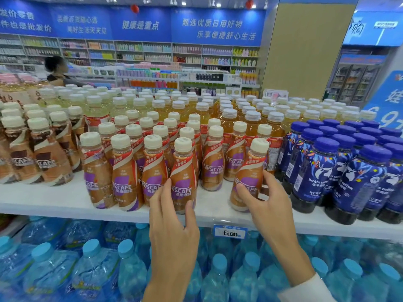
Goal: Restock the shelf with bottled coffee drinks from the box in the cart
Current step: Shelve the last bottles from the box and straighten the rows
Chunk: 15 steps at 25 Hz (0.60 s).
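Both hands rest on Nescafé bottles at the front edge of the white shelf (54, 203). The left hand (172, 216) is wrapped around one purple-labelled Nescafé bottle (182, 177); the right hand (265, 199) clasps another Nescafé bottle (248, 177) standing just beside the blue Luckin coffee bottles (316, 171).

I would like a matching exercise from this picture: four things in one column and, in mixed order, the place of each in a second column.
1. price tag
2. dark blue bottles
3. water bottles
4. left hand

A. lower shelf
B. right end of the upper shelf
C. front edge of the upper shelf
D. on a Nescafe bottle

Pairs: 1-C, 2-B, 3-A, 4-D
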Motion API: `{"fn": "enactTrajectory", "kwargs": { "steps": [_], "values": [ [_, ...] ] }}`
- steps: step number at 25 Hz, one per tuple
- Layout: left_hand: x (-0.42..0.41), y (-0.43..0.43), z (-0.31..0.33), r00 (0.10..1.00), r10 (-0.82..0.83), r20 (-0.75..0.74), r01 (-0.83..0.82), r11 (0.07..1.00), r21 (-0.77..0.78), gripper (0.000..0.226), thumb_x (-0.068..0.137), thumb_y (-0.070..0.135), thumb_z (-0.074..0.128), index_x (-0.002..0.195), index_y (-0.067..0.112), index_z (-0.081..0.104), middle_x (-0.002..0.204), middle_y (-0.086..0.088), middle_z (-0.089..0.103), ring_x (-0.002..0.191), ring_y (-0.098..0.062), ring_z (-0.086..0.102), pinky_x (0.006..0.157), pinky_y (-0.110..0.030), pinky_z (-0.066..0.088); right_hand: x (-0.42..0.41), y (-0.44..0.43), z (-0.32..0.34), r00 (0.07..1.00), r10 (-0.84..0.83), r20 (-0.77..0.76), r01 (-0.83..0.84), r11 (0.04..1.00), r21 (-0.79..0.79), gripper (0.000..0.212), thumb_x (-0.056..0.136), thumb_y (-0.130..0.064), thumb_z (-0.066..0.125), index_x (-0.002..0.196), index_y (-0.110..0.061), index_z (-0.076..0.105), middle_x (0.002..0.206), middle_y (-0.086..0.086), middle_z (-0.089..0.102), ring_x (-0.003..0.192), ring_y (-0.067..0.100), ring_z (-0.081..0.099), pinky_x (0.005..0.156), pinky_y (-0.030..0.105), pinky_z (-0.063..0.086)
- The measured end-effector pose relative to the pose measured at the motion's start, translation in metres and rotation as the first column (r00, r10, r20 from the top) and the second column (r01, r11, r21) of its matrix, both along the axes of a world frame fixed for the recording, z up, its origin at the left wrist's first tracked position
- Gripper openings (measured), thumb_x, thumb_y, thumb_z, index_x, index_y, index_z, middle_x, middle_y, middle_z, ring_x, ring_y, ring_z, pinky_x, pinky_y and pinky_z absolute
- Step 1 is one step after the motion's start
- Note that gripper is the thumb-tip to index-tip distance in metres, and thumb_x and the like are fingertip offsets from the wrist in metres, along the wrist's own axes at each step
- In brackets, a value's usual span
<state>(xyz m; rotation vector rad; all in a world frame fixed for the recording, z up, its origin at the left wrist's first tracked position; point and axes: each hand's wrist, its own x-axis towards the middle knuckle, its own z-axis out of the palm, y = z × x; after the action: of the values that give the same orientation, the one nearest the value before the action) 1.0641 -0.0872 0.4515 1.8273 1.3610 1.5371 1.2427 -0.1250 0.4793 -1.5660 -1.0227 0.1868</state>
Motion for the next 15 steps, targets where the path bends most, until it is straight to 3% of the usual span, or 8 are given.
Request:
{"fn": "enactTrajectory", "kwargs": {
  "steps": [4, 11, 15],
  "values": [
    [0.009, 0.002, -0.001, 0.999, 0.032, -0.013, -0.032, 0.999, 0.014, 0.065, 0.095, 0.026, 0.064, 0.152, 0.019, 0.032, 0.139, 0.014, 0.03, 0.134, -0.018, 0.039, 0.103, -0.048, 0.048, 0.014, -0.007, 0.003, 1.0, -0.022, 0.014, 0.022, 1.0, 0.0, 0.039, 0.085, -0.037, 0.077, 0.111, -0.051, 0.052, 0.111, -0.023, 0.06, 0.097, -0.008, 0.061, 0.077, 0.01, 0.045],
    [0.019, 0.008, -0.005, 0.991, 0.126, -0.045, -0.124, 0.991, 0.051, 0.072, 0.09, 0.028, 0.071, 0.15, 0.013, 0.033, 0.137, 0.002, 0.034, 0.126, -0.022, 0.04, 0.095, -0.037, 0.047, 0.031, 0.022, -0.006, 0.995, -0.077, 0.057, 0.08, 0.996, -0.049, 0.066, 0.084, -0.045, 0.078, 0.141, -0.029, 0.047, 0.129, -0.01, 0.061, 0.11, 0.009, 0.061, 0.097, 0.036, 0.055],
    [0.026, 0.01, -0.005, 0.983, 0.175, -0.058, -0.172, 0.984, 0.052, 0.075, 0.085, 0.028, 0.077, 0.145, 0.011, 0.035, 0.136, -0.008, 0.038, 0.124, -0.027, 0.043, 0.085, -0.032, 0.047, 0.038, 0.031, -0.008, 0.979, -0.122, 0.161, 0.133, 0.989, -0.065, 0.073, 0.085, -0.046, 0.077, 0.146, -0.023, 0.046, 0.133, -0.006, 0.05, 0.117, 0.011, 0.055, 0.095, 0.026, 0.048]
  ]
}}
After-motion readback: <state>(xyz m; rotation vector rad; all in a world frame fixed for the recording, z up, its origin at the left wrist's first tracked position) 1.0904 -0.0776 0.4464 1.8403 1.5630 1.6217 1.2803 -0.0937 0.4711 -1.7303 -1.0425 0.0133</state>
